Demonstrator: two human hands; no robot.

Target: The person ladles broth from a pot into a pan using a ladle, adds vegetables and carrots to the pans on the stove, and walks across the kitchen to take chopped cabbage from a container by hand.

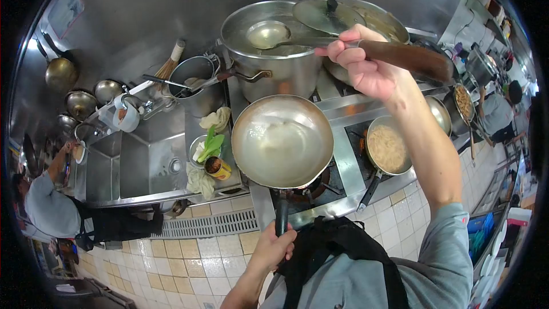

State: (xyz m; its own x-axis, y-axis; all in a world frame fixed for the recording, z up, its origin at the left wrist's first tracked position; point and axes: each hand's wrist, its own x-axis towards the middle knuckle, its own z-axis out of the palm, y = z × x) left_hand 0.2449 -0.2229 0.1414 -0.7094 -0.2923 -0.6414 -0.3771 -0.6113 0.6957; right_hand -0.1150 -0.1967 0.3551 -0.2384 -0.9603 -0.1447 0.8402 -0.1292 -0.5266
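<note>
My left hand (273, 249) is closed around the black handle of a frying pan (246, 149), which rests over the front burner. A little liquid glistens on the pan's bottom. In my right hand (366, 71) is a ladle (403, 57), gripped by its brown wooden handle. Its round bowl, with pale liquid in it, sits inside the mouth of a large stockpot (274, 71) behind the pan. A glass lid (320, 16) with a black knob leans over the rim of the pot to the right, near my fingers.
A second pan (389, 143) with noodle-like food stands right of the frying pan. At left are an open yellow can (217, 167), leafy greens (213, 144), a metal bucket (197, 94) with utensils and a sink (151, 154). One person (54, 203) works at far left, another (497, 111) at far right.
</note>
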